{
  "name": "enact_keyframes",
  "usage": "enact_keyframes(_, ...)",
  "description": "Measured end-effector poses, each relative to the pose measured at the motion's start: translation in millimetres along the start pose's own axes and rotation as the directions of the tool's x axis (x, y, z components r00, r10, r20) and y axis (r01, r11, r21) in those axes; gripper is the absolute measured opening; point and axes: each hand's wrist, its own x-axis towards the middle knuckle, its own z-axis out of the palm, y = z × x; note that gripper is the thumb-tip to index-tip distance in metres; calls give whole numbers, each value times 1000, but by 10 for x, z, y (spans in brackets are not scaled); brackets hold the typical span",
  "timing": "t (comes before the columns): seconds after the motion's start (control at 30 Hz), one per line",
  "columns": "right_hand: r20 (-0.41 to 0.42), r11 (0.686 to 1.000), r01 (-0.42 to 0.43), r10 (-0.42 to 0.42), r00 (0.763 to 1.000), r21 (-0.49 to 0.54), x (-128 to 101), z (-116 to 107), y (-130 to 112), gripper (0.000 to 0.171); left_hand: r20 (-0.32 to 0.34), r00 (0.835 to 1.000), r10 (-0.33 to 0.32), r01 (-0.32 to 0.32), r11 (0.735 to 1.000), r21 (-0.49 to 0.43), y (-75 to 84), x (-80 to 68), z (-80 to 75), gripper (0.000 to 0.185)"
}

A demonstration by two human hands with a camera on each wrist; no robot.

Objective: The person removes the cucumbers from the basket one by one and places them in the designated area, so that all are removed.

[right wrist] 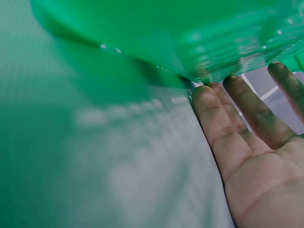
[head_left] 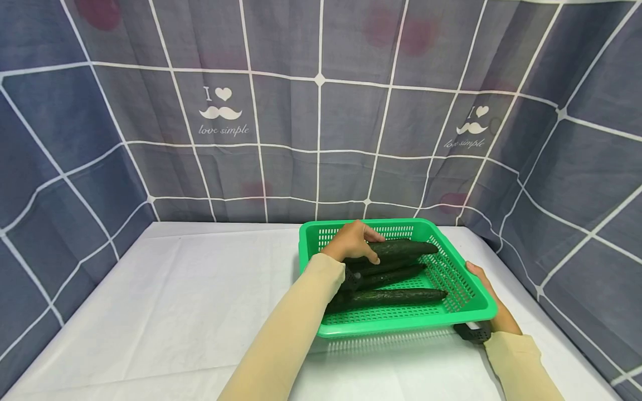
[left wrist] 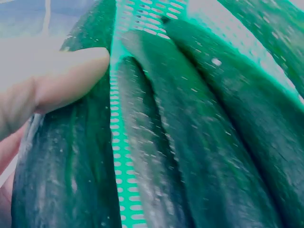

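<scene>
My left hand [head_left: 353,243] reaches into a green plastic basket [head_left: 401,324] and grips the rearmost cucumber [head_left: 408,247]. In the left wrist view the thumb lies across that dark green cucumber [left wrist: 66,161], with fingers partly visible on its far side. Several other cucumbers lie in the basket, among them one near the front [head_left: 401,297]; the left hand and sleeve cover some of their left ends. At the basket's right side is my right hand [head_left: 501,314]. The right wrist view shows its fingers [right wrist: 221,123] extended, with the tips at the basket wall.
A white cloth [head_left: 165,312] covers the table under the basket and to its left. Grey-blue checked curtains [head_left: 281,111] hang close behind the table and along both sides. The basket stands toward the table's right side.
</scene>
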Motion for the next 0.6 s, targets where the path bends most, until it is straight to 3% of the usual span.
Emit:
enact_keyframes(0.2, 4, 999, -34, 34, 999, 3, 6, -13, -2, 63, -15, 998, 58, -58, 997, -47, 34, -32, -76, 47)
enact_keyframes(0.4, 41, 999, -28, 27, 999, 29, 9, -7, -18, 63, -28, 997, 70, -71, 996, -55, 100, -68, -151, 49)
enact_keyframes(0.6, -2, 1000, -13, 13, 1000, -23, 3, 33, -4, 66, -25, 996, 83, -85, 993, -81, 146, -115, -232, 49)
